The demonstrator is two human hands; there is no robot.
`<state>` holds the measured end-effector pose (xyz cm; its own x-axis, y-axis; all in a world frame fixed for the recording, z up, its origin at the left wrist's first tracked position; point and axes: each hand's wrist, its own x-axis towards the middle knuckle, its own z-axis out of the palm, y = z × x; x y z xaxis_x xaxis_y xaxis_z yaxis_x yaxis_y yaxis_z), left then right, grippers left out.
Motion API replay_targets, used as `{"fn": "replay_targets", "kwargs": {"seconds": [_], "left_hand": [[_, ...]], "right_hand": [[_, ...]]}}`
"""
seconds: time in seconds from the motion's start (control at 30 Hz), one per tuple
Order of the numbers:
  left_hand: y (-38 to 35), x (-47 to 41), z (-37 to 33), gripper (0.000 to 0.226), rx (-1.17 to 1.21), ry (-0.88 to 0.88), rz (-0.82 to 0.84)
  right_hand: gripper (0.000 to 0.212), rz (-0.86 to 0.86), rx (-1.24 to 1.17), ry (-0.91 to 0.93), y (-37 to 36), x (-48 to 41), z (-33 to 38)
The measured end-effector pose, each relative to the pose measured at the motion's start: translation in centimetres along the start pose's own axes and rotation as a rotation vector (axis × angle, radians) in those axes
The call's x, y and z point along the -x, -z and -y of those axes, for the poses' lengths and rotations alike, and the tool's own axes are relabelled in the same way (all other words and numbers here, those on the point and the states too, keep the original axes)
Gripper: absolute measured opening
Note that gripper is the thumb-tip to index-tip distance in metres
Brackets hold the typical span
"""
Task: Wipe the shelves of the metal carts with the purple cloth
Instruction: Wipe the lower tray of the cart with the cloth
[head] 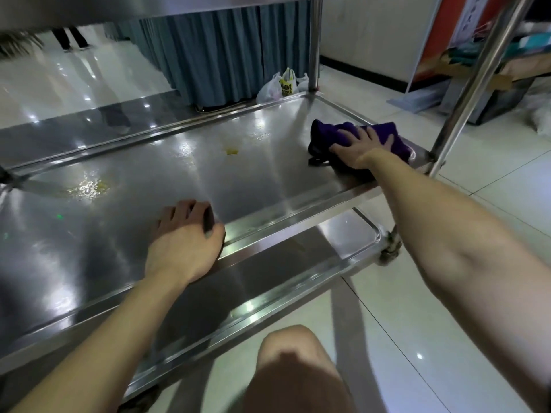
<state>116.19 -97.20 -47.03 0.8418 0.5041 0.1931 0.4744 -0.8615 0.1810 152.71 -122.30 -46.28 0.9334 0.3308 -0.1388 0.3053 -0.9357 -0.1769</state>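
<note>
Nearest, the left hand (185,242) rests on the front rim of the cart's middle shelf (268,174), fingers curled, their hold unclear, while farther right the right hand (360,150) presses straight, spread fingers onto the purple cloth (334,132) at the shelf's right end, yellow spills (89,187) lying to its left, and plastic bags (280,84), contents hidden, stand on the floor (343,81) beyond.

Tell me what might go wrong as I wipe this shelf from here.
1. The right hand presses the purple cloth at the right end of the shelf; sweeping left may smear the yellow blob and the wet patch rather than lift them.
2. The left hand leans on the front edge; on shiny, wet metal it might slip.
</note>
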Motion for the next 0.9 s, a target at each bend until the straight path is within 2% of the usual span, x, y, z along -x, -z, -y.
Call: {"fn": "replay_targets", "kwargs": {"seconds": [0.1, 0.23, 0.3, 0.4, 0.53, 0.57, 0.63, 0.73, 0.8, 0.83, 0.9], "left_hand": [[-0.1, -0.1, 0.2, 0.041, -0.006, -0.002, 0.020], [-0.1, -0.2, 0.3, 0.037, 0.010, 0.000, 0.009], [0.1, -0.1, 0.3, 0.043, 0.013, 0.001, 0.019], [0.7, 0.0, 0.2, 0.051, 0.009, 0.011, 0.056], [0.8, 0.3, 0.4, 0.050, 0.003, -0.001, 0.061], [0.7, 0.3, 0.4, 0.050, 0.008, -0.005, 0.061], [0.5, 0.3, 0.5, 0.051, 0.019, -0.006, 0.058], [0.2, 0.2, 0.3, 0.050, 0.041, -0.004, 0.032], [-0.1, 0.0, 0.2, 0.047, 0.042, -0.004, 0.012], [-0.2, 0.0, 0.2, 0.046, 0.035, -0.005, 0.004], [-0.5, -0.1, 0.3, 0.042, 0.018, -0.010, -0.017]], "right_hand": [[0.078, -0.001, 0.006, -0.002, -0.8, 0.7, 6.4], [0.072, 0.056, 0.065, 0.310, -3.0, 5.5, 16.4], [0.068, 0.089, 0.098, 0.461, -4.5, 8.7, 19.0], [0.062, 0.120, 0.054, 0.662, -5.4, 12.9, 17.7], [0.057, 0.135, -0.045, 0.847, -3.9, 14.3, 10.6], [0.058, 0.127, -0.040, 0.826, -3.1, 13.5, 8.5], [0.061, 0.067, -0.022, 0.648, -1.3, 10.6, 3.8], [0.065, -0.036, 0.017, 0.152, 0.4, 6.6, -1.7], [0.072, -0.048, 0.023, -0.072, -0.2, 5.6, -1.0], [0.074, -0.045, 0.021, -0.098, -0.8, 6.1, 0.6], [0.075, -0.021, 0.022, 0.011, -2.2, 8.3, 4.9]]}}
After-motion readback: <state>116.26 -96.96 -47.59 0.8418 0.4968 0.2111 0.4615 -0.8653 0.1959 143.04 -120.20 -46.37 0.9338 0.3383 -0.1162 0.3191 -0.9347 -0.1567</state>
